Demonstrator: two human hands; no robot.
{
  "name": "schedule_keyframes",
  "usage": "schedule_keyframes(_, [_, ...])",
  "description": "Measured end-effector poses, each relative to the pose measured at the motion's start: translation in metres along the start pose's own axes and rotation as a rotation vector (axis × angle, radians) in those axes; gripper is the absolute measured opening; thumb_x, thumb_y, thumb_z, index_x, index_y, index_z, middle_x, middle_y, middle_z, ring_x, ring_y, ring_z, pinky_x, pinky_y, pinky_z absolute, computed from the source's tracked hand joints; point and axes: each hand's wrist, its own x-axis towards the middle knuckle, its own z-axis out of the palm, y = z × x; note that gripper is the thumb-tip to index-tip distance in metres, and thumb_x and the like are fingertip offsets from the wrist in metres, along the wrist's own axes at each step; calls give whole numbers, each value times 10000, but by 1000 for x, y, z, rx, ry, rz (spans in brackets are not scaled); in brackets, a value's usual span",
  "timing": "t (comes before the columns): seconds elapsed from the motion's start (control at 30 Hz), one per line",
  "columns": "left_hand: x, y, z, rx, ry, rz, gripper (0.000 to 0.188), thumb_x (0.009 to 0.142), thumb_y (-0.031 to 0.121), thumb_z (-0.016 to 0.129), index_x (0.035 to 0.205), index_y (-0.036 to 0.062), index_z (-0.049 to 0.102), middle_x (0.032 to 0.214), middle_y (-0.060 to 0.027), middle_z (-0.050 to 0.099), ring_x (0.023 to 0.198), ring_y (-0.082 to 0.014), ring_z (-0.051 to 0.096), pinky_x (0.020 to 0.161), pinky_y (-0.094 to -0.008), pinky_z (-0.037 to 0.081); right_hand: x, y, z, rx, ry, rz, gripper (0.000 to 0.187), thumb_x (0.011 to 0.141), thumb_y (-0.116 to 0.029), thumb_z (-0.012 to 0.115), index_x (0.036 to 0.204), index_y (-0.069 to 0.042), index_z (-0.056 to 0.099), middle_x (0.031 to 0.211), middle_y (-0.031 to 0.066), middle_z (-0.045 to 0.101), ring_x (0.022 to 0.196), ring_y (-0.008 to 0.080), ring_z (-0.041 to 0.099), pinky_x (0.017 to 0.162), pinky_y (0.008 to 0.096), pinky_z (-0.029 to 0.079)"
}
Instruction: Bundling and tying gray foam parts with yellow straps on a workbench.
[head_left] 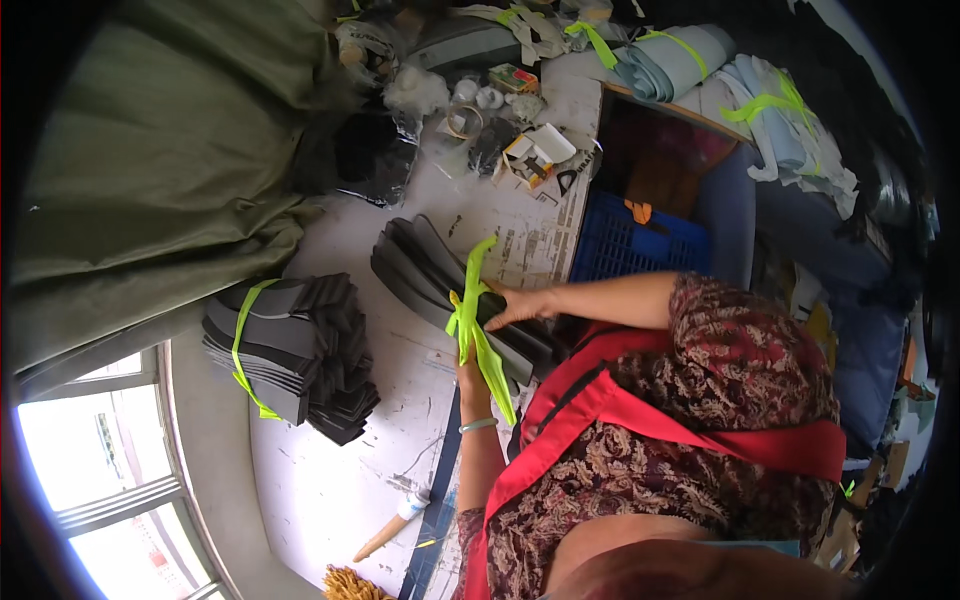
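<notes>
A stack of curved, dark grey flat pieces (410, 270) lies slantwise on the table, close to my body. Around its middle goes a bright yellow-green strip (478, 345), knotted on top with loose ends sticking out. My left hand (470, 372), with a bracelet on the wrist, is closed on the strip beside the knot; its fingers are partly covered. From the other side, my right hand (522, 304) grips the stack, thumb and fingers apart around it near the strip. To the left stands a larger bundle of similar grey pieces (275, 345), bound with the same kind of strip.
A wooden-handled tool (392, 524) and a yellow-brown tuft (352, 583) lie toward the table's lower end. Scissors (567, 181), an open small box (530, 165) and a tape roll (464, 122) sit farther up. A blue crate (640, 238) stands right; a green curtain (160, 180) hangs left.
</notes>
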Motion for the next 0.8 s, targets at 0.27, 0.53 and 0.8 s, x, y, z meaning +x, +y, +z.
schedule_keyframes(0.27, [1,15,4,-32,-128,103,407,932,137,508,1313,40,404,1098,-58,561,974,-150,548,894,-292,423,-26,-40,-10,124,146,-168,851,716,-214,745,1397,-29,269,1371,152,390,1289,238,329,1065,332,256])
schedule_keyframes(0.53, [-32,7,14,-27,-18,-15,341,920,247,542,1192,42,517,1082,-58,590,962,-166,574,812,-330,465,17,-125,-120,318,611,-279,676,753,-312,701,1275,11,417,1181,134,539,1073,201,526,921,305,413])
schedule_keyframes(0.8, [-66,-86,-28,-74,-73,-193,301,903,183,579,1150,13,553,1016,-47,627,874,-140,611,769,-262,499,114,-295,-288,539,596,-302,497,912,-415,522,1246,-48,485,1080,162,598,1006,256,576,794,405,500])
